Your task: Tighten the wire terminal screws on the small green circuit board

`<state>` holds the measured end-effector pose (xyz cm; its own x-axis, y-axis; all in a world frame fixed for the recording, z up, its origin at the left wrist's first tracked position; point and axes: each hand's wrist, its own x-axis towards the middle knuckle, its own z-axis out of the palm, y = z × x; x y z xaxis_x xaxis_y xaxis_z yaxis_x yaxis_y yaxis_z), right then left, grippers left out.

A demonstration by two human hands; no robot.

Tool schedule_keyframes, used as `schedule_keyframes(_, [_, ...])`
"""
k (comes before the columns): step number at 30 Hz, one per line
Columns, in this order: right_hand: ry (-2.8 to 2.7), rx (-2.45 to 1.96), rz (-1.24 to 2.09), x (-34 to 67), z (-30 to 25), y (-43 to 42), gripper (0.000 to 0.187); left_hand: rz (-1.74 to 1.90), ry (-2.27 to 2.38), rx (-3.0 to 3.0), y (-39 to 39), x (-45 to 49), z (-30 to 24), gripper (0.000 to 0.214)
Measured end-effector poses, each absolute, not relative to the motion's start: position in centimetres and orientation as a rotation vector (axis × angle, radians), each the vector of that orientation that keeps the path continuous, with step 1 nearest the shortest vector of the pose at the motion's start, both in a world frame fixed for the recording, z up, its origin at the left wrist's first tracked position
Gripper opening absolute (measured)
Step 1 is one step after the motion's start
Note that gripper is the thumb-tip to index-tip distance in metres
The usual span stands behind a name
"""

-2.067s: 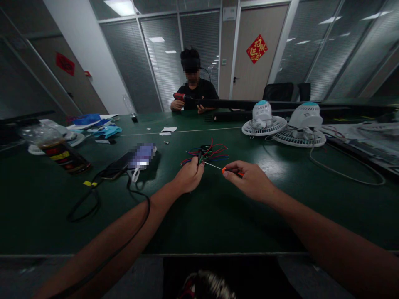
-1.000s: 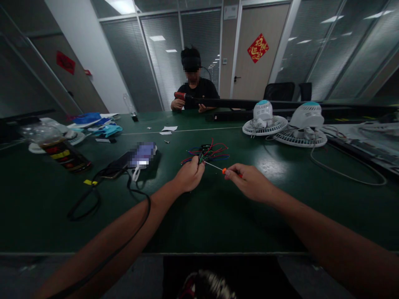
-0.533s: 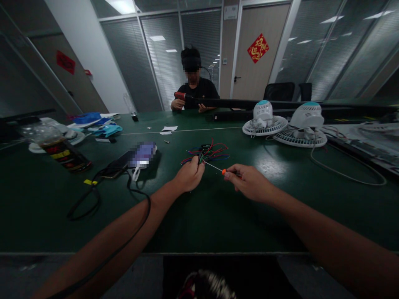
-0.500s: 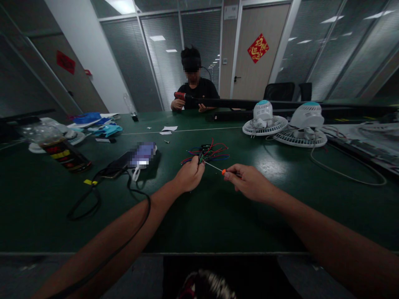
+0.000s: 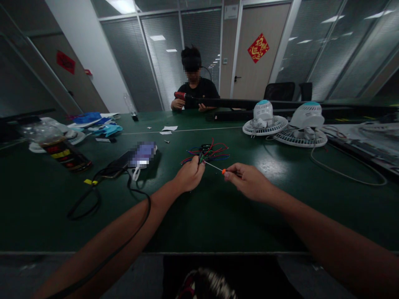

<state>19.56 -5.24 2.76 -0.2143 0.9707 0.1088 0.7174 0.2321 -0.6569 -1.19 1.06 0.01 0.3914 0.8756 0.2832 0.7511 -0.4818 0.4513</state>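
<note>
Between the fingers of my left hand (image 5: 189,174) is a small green circuit board (image 5: 202,158), largely covered by the fingertips. Red, blue and black wires (image 5: 216,150) fan out around it over the table. My right hand (image 5: 249,181) is closed around the handle of a screwdriver (image 5: 214,166) with an orange collar. Its thin metal shaft points left, and the tip meets the board beside my left thumb. Whether the tip sits in a screw is too small to make out.
A phone (image 5: 143,154), a black cable (image 5: 97,195) and a drink bottle (image 5: 64,151) lie to the left. Two white fan heads (image 5: 264,118) stand at the back right. Across the green table (image 5: 199,224), a person (image 5: 195,89) holds a red power drill (image 5: 180,96).
Almost nothing differs. Both hands, the board and the screwdriver stay in practically the same place.
</note>
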Motion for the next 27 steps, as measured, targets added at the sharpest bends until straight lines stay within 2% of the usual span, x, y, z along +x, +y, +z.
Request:
schedule_keyframes(5, [-2.012, -1.573, 0.68, 19.2, 3.6, -5.8, 0.027, 0.683, 1.45, 2.407, 0.8, -1.1, 0.3, 0.024])
schedule_keyframes(11, [-2.075, -1.583, 0.602, 19.3, 4.1, -5.7, 0.041, 0.655, 1.433, 2.401, 0.6, -1.0, 0.4, 0.027])
schedule_keyframes(27, [-2.07, -1.538, 0.622, 19.5, 3.1, -5.4, 0.03, 0.67, 1.459, 2.404, 0.9, -1.1, 0.3, 0.026])
